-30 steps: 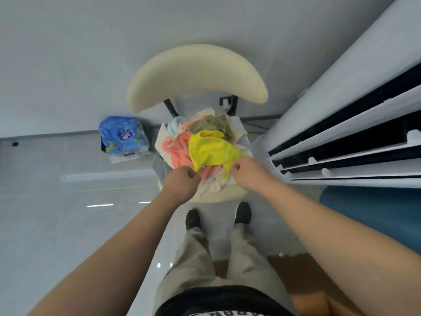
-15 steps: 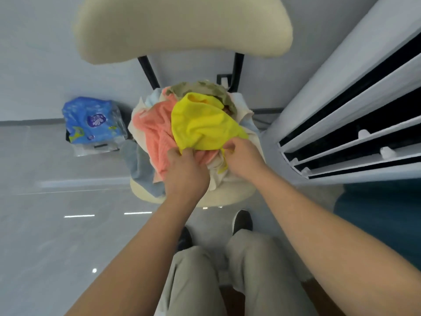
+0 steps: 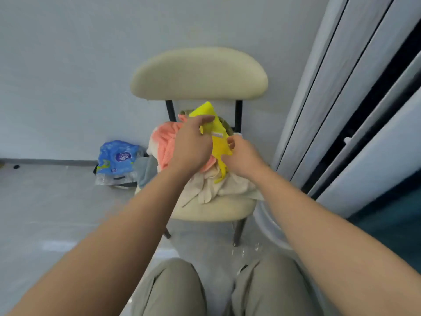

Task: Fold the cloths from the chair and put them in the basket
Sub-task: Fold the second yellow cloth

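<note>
The yellow cloth [image 3: 217, 142] is held up just above the heap on the chair [image 3: 211, 208], its top corner raised in front of the gap under the backrest and its lower tail hanging down to touch the cloths beneath. A small white label shows on its face. The left hand [image 3: 192, 144] grips the cloth's upper part, fingers [image 3: 205, 120] curled round the fabric. The right hand [image 3: 241, 156] pinches the cloth's lower right edge, fingertips closed on it. Below the hands the heap covers most of the seat: a pink cloth [image 3: 163, 142] on the left, a cream cloth [image 3: 211, 185] draped over the front, an olive cloth [image 3: 226, 127] at the back and a grey-blue cloth [image 3: 145, 167] hanging off the left side. The chair is cream-padded with dark legs and stands against a pale wall. A blue plastic package [image 3: 116, 156] lies on the grey floor [image 3: 45, 213] just left of the chair. A white panelled unit [image 3: 341, 99] with dark gaps stands to the right. The person's knees, in khaki trousers [image 3: 173, 290], face the seat.
</note>
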